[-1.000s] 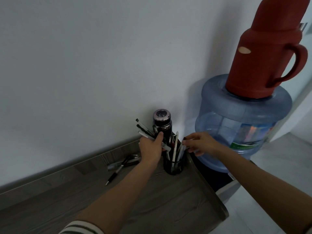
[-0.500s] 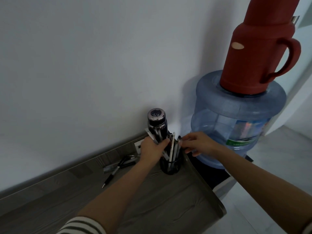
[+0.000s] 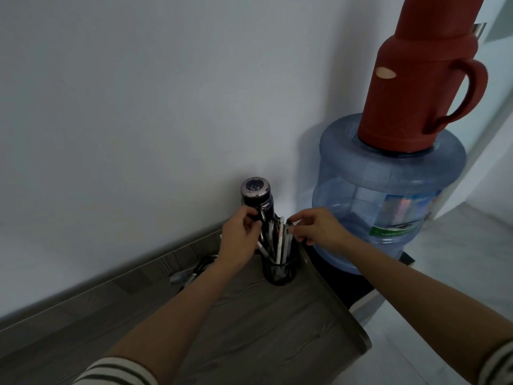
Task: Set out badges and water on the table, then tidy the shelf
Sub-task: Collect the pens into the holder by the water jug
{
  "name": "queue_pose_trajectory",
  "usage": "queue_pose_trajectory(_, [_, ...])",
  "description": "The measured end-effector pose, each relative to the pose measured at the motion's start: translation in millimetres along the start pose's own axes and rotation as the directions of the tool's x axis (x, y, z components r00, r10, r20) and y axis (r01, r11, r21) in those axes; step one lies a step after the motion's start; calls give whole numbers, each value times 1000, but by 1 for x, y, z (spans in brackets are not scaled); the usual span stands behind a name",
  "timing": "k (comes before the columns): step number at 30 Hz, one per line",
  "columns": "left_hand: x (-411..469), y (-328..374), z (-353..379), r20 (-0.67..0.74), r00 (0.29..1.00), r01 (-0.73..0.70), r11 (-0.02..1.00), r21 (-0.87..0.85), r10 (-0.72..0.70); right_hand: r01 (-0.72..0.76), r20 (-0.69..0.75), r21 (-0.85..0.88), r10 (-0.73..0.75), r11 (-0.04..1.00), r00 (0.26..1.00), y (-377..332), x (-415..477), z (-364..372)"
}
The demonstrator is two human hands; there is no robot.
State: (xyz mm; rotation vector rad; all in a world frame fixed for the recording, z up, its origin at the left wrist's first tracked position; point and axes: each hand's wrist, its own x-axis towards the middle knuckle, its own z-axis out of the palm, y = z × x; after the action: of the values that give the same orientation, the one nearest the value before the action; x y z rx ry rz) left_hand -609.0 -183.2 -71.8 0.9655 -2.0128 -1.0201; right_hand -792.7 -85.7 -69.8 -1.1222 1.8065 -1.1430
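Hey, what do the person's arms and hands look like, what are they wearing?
The left hand and right hand are bare, no gloves, no watch on either wrist. The forearms are uncovered; the left sleeve and right sleeve are light with dark stripes.

Red thermos [image 3: 410, 79] top cut off at frame edge; left hand [image 3: 238, 237] hides the flask [image 3: 255, 190] lower body; loose pens [image 3: 183, 276] blurred, count indeterminable.

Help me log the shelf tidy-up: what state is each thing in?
pen cup, upright, full
pens, standing in the cup
left hand, grips pens
right hand, pinches pens
flask, upright, capped
loose pens, lying on shelf
water jug, upright
red thermos, upright atop jug
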Motion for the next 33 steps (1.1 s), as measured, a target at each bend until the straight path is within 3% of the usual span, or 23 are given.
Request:
queue_pose_trajectory(4, [-2,2,-6,71,982,-185,971,152,176,61,-24,-169,-66,984,998,1,7,5])
queue_pose_trajectory(7, [-3,0,-13,40,970,-242,954,180,238,83,-28,-284,-95,955,995,-2,8,3])
queue_pose_trajectory(12, [-6,-19,-36,-50,982,-169,963,209,183,188,-219,-369,-282,910,934,-25,-3,0])
queue_pose_trajectory(17, [-20,-78,-81,-89,996,41,885,463,1,303,-85,-414,-367,858,926,-50,-21,34])
queue_pose_trajectory(20, [-38,-104,-110,-94,983,183,782,596,-158,349,53,-445,-365,825,929,-54,-27,65])
queue_pose_trajectory(23, [-54,-126,-125,92,959,120,678,726,-268,394,179,-491,-353,777,918,-47,-25,101])
queue_pose_trajectory(26, [-72,-142,-131,146,930,132,675,726,-338,402,291,-586,-281,703,915,-35,-16,134])
queue_pose_trajectory(28, [-83,-150,-136,125,946,125,693,710,-299,383,341,-664,-195,643,919,-24,-7,152])
queue_pose_trajectory(33, [-101,-156,-148,117,958,107,706,700,-262,253,283,-789,-33,560,959,0,23,174])
